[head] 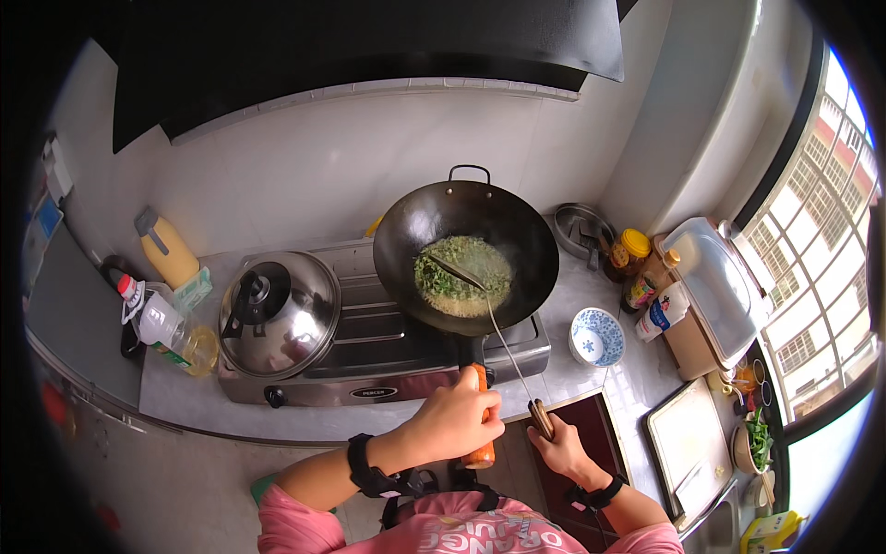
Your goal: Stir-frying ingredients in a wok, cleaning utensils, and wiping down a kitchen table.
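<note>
My left hand [457, 419] is closed around the orange-brown wooden handle [479, 453] of a dark wok [526, 235]. The wok sits over the right side of a steel gas stove [374, 332], a loop handle at its far rim. Chopped green vegetables [436, 270] and a pale, grain-like food [453, 305] lie in its bowl. In my right hand [564, 450] is the wooden grip of a metal spatula [509, 346]. Its blade rests among the food near the wok's middle, angled to the left.
A lidded steel pan [284, 332] covers the stove's left side. Left of it stand an oil bottle [166, 325] and a yellow jug [166, 249]. To the right are a blue-and-white bowl [597, 337], seasoning jars [628, 253], a clear-lidded box [720, 284] and a cutting board [692, 436] with a cleaver [698, 478].
</note>
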`<state>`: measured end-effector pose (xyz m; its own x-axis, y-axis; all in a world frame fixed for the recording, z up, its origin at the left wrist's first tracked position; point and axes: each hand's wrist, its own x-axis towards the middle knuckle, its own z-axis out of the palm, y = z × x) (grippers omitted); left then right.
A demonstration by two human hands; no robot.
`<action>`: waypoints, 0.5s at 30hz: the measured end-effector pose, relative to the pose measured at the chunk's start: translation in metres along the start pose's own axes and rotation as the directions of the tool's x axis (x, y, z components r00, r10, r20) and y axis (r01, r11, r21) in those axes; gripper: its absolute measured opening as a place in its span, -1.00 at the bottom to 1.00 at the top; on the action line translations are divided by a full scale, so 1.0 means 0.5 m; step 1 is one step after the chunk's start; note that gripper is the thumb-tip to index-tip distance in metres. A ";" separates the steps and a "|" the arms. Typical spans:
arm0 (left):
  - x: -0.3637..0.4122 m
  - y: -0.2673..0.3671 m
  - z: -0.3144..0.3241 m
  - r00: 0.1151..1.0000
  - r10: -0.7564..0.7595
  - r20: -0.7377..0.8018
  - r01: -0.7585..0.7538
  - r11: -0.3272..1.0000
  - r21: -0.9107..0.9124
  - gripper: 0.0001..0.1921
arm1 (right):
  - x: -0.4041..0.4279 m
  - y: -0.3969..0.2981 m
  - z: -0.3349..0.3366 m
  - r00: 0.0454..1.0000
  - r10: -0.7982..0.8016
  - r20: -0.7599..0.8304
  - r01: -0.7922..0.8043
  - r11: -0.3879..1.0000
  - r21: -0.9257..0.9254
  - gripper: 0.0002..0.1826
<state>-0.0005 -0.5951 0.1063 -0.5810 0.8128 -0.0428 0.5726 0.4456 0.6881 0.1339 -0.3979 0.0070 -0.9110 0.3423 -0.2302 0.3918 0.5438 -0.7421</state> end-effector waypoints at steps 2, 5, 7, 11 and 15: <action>0.004 0.005 -0.010 1.000 0.015 -0.018 -0.015 1.000 0.013 -0.86 | -0.013 -0.025 -0.013 0.999 -0.037 -0.019 0.038 0.998 0.049 -0.69; 0.005 0.003 -0.010 1.000 0.007 -0.020 -0.006 1.000 0.016 -0.86 | -0.011 -0.018 -0.011 0.990 -0.102 -0.093 0.111 0.989 0.094 -0.69; 0.009 0.001 -0.010 0.999 0.042 -0.027 -0.042 0.999 0.001 -0.86 | 0.009 0.010 -0.005 0.987 -0.106 -0.117 0.117 0.989 0.092 -0.69; -0.002 0.013 -0.008 1.000 -0.019 0.016 0.019 0.999 0.030 -0.84 | -0.004 0.011 -0.013 0.995 -0.082 -0.062 0.083 0.996 0.019 -0.71; -0.007 0.017 -0.008 0.999 -0.036 0.038 0.035 0.999 0.026 -0.84 | -0.023 -0.007 -0.017 0.991 -0.096 -0.096 0.106 0.989 0.101 -0.72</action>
<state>0.0041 -0.5956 0.1149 -0.5789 0.8099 -0.0946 0.5668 0.4831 0.6674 0.1442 -0.3970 0.0175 -0.9279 0.3602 -0.0964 0.2783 0.4971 -0.8218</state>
